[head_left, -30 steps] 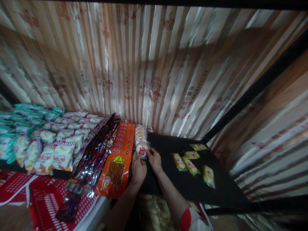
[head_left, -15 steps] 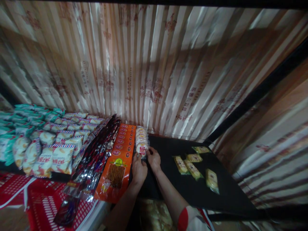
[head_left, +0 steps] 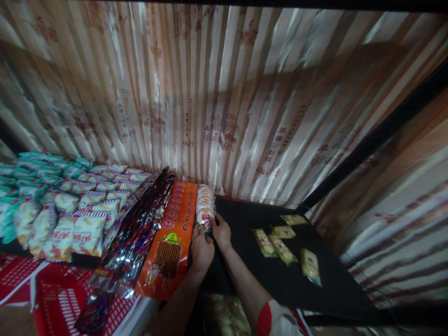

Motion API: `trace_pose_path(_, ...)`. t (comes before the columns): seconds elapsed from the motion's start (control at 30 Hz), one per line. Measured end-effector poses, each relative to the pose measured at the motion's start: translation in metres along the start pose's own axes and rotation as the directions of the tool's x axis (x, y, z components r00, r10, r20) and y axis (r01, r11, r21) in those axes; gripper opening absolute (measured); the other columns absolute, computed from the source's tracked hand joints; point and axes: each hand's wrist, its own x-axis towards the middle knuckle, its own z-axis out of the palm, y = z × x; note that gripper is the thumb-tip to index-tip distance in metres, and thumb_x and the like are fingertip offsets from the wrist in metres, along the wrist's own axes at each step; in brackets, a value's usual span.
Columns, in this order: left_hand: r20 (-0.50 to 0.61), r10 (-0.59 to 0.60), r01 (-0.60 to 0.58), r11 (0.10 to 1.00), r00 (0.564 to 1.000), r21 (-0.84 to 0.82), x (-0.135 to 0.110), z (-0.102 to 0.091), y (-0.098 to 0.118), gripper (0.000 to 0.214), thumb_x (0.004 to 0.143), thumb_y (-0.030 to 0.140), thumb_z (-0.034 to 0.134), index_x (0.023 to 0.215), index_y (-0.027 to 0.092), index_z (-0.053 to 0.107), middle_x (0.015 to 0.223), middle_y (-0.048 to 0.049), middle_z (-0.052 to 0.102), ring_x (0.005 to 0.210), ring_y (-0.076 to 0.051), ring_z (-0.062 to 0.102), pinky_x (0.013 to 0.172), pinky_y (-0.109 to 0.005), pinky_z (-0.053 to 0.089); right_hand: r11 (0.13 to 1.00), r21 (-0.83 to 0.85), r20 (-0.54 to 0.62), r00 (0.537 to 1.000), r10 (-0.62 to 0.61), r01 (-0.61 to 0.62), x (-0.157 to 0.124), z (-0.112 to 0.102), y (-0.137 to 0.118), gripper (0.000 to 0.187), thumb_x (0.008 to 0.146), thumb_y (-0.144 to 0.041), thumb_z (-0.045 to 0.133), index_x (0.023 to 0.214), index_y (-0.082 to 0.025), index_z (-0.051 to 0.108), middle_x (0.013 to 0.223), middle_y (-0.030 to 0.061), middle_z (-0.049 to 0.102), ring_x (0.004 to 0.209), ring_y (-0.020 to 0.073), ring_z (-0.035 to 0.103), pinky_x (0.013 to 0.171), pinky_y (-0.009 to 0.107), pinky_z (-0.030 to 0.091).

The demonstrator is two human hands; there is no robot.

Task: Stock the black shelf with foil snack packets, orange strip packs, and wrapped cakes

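Observation:
A row of clear packets of white, round crackers (head_left: pixel 205 205) runs back toward the curtain, the nearest one bearing a red label. At the near end of this row, my left hand (head_left: pixel 203 247) has its fingers bent against the front packet from the left and below. From the right side, my right hand (head_left: pixel 221 231) presses its closed fingers on the same packet. Directly left of the row lie overlapping orange snack packets (head_left: pixel 170 238), close to my left hand. The fingertips are partly hidden by the hands themselves.
Dark red foil packets (head_left: pixel 140 224), white snack bags (head_left: pixel 86 231) and green bags (head_left: pixel 35 175) fill the left. Yellow wrapped cakes (head_left: pixel 282 247) lie scattered on the black shelf (head_left: pixel 241 219). Red baskets (head_left: pixel 56 289) stand below at left. Pleated curtain (head_left: pixel 217 102) hangs behind.
Both hands stay at the front packet; my right hand has shifted very slightly left and down. The view has moved a little, while the surrounding goods lie as before.

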Motion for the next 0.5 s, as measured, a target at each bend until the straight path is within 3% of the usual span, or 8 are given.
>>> trace_pose_path(0.2,0.002,-0.003,0.003,1.000,1.000,0.007,0.002,-0.003,0.002,0.045,0.074,0.009,0.043,0.118,0.009,0.055,0.135,-0.0152,0.044,0.127,-0.026,0.038,0.106,-0.035,0.030,1.000,0.019,0.012,1.000,0.022,-0.022,-0.004,-0.001,-0.006,0.046,0.080,-0.042,0.044,0.118,-0.018,0.056,0.109,0.0095,0.065,0.100,0.0229,0.060,0.085,0.031,0.044)
trace_pose_path(0.37,0.018,0.047,-0.049,0.992,0.999,0.114,-0.003,-0.004,0.003,0.049,0.075,0.007,0.042,0.123,0.004,0.050,0.138,-0.0174,0.040,0.128,-0.026,0.036,0.107,-0.034,0.029,0.962,0.271,-0.084,0.995,0.060,-0.035,0.000,-0.001,-0.004,0.065,0.082,-0.053,0.035,0.128,-0.008,0.046,0.128,0.0161,0.052,0.117,0.0236,0.050,0.100,0.032,0.035)
trace_pose_path(0.5,0.023,0.128,-0.130,0.966,0.992,0.221,-0.008,-0.003,0.003,0.051,0.075,0.006,0.040,0.126,0.007,0.048,0.140,-0.0131,0.038,0.125,-0.025,0.040,0.105,-0.035,0.032,0.866,0.499,-0.076,0.995,0.069,-0.022,0.017,0.010,0.005,0.071,0.081,-0.061,0.031,0.130,-0.011,0.043,0.137,0.0123,0.043,0.128,0.0222,0.037,0.107,0.035,0.026)
